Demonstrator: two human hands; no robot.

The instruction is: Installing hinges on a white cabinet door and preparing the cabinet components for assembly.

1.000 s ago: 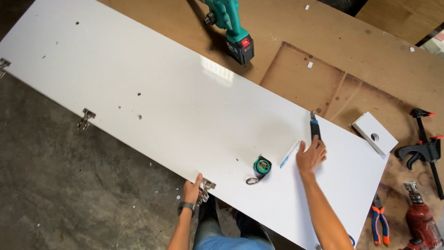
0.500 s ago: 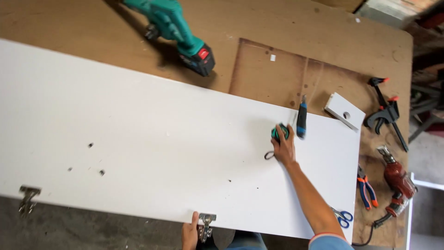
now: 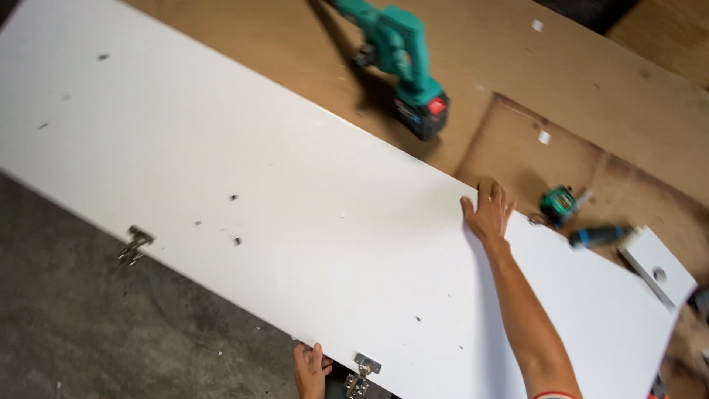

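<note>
- Head view, looking down: a long white panel (image 3: 295, 214) is lying slantwise across a brown workbench (image 3: 591, 96), its near edge hanging out over a grey floor (image 3: 111, 332).
- The right hand (image 3: 487, 210) is reaching across the panel, its fingers (image 3: 496, 193) spread flat and curling a little over the far edge. It is pressing on or hooking that edge rather than closing round anything.
- The left hand (image 3: 310, 369) is gripping the near edge from below, fingers wrapped under the board and the thumb side showing on top; how tightly it is closed I cannot tell.
- Just to the right of the left fingers, a metal hinge (image 3: 360, 373) is sticking out from the near edge. A second hinge (image 3: 134, 244) is sitting well to their left on the same edge.
- Just beyond the right fingertips, off the panel, a green tape measure (image 3: 557, 205) is lying on the bench, with a dark-handled tool (image 3: 600, 236) beside it and a small white block (image 3: 657, 270) further right.
- A teal cordless drill (image 3: 402, 63) is resting well beyond the right fingers and to their left, apart from the panel.
- Judged step: the person seems to be taking hold of the panel by both long edges, to shift or turn it.
- The next move probably calls for both hands acting together, keeping the board level and the far edge from knocking the tape measure.
</note>
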